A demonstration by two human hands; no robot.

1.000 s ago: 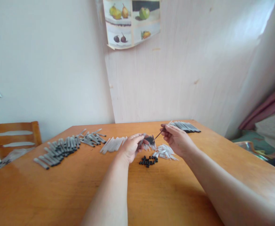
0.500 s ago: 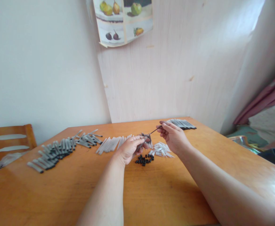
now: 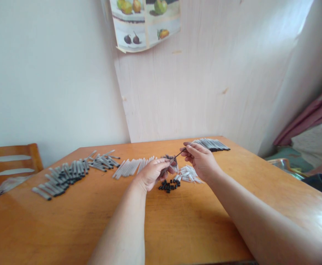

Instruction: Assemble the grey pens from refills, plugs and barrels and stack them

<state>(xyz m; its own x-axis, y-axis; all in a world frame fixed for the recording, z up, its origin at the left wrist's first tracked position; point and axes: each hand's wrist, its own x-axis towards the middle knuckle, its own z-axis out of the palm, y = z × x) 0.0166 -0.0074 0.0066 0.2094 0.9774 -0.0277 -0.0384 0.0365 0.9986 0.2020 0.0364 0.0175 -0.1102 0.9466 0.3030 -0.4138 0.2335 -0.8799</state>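
Observation:
Over the middle of the table, my left hand (image 3: 156, 172) is closed on a pale pen barrel (image 3: 171, 161), mostly covered by the fingers. My right hand (image 3: 202, 157) pinches a thin dark pen refill (image 3: 180, 153) between thumb and fingers. The refill slants down to the left, its lower end at the barrel's end; how deep it sits there I cannot tell. Just below the hands lies a pile of small black plugs (image 3: 168, 186). White pen caps or tips (image 3: 188, 174) are heaped below my right hand. A bunch of dark refills (image 3: 174, 159) shows partly behind my left hand.
White barrels (image 3: 128, 168) lie in a row left of my left hand. Many grey-white pens with black ends (image 3: 64, 177) spread across the left of the wooden table (image 3: 177, 228), and another row of pens (image 3: 213, 144) lies at the back right. A chair (image 3: 12, 162) stands at left.
My right hand has shifted slightly left toward my left hand, and less of the refill shows between them. My left hand stays nearly in place. The view has tilted slightly.

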